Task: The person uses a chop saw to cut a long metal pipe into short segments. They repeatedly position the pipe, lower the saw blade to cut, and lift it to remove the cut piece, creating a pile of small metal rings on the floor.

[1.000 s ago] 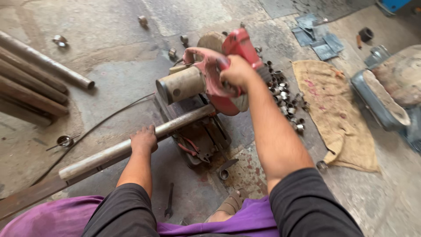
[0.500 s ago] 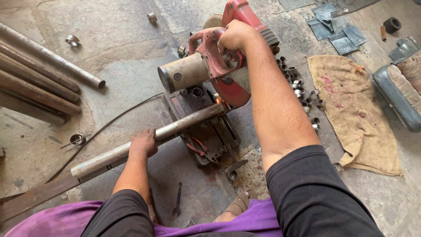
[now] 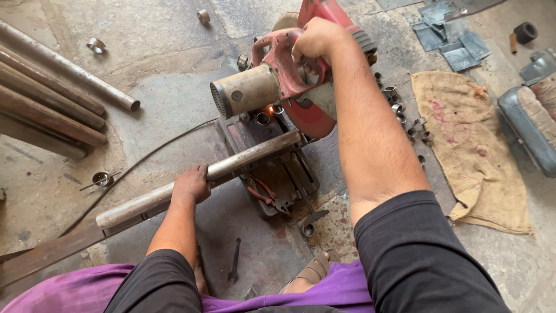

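We see the steel pipe with its long axis running lower left to upper right, far end in the chop saw vise. Left hand is clamped over its middle, pinning it down. Pipe is dull grey and scuffed. Right hand is closed round the red saw handle, sparks at the blade.

No packages, labels, signs or screens anywhere in view.
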